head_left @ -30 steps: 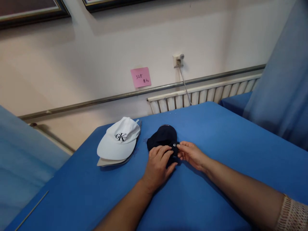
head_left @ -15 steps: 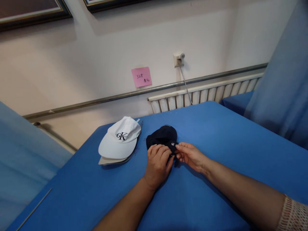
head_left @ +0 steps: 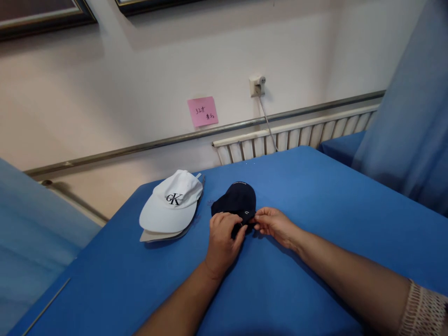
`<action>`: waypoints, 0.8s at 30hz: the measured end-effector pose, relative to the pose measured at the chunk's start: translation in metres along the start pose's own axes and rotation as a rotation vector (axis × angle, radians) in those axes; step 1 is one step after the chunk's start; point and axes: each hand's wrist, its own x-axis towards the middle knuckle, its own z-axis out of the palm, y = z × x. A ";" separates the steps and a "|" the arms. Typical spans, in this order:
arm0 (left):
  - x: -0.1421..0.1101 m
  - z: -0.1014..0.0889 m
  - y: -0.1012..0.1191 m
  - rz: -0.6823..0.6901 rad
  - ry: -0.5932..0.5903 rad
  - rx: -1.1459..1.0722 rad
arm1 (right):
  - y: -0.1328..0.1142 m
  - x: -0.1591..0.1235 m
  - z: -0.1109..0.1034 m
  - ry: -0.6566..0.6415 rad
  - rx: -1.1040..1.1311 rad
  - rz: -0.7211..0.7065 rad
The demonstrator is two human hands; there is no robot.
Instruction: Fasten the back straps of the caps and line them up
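Observation:
A black cap (head_left: 236,198) lies on the blue table cover (head_left: 297,186), its near edge between my two hands. My left hand (head_left: 224,238) is curled over the cap's near left edge, thumb and fingers gripping the fabric. On the right, my right hand (head_left: 273,225) pinches the cap's near right edge between thumb and fingers. Small white lettering shows on the cap's far rim, and a small white mark sits near my fingers. To the left rests a white cap (head_left: 175,200) with black letters on its front, stacked on other caps whose brims show beneath.
Behind the table run a metal rail (head_left: 157,143) and a white radiator (head_left: 297,135). A pink note (head_left: 203,112) and a socket with a plugged cord (head_left: 257,87) are on the wall. Blue curtains (head_left: 402,116) hang at both sides. A thin rod (head_left: 47,305) lies at lower left.
My left hand has shifted slightly left, its thumb and fingers further apart. The cap's near right edge has turned, so its white mark shows less. The view has shifted slightly.

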 end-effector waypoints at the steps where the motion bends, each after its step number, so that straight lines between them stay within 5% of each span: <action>1: 0.000 0.000 0.000 -0.001 -0.007 -0.005 | 0.000 0.000 0.000 0.004 -0.009 0.010; 13: -0.003 0.005 -0.004 -0.043 -0.146 0.049 | -0.001 -0.006 0.005 -0.167 -0.124 -0.137; 24: -0.003 0.007 -0.004 -0.043 -0.168 0.017 | 0.000 -0.005 0.015 -0.038 -0.234 -0.217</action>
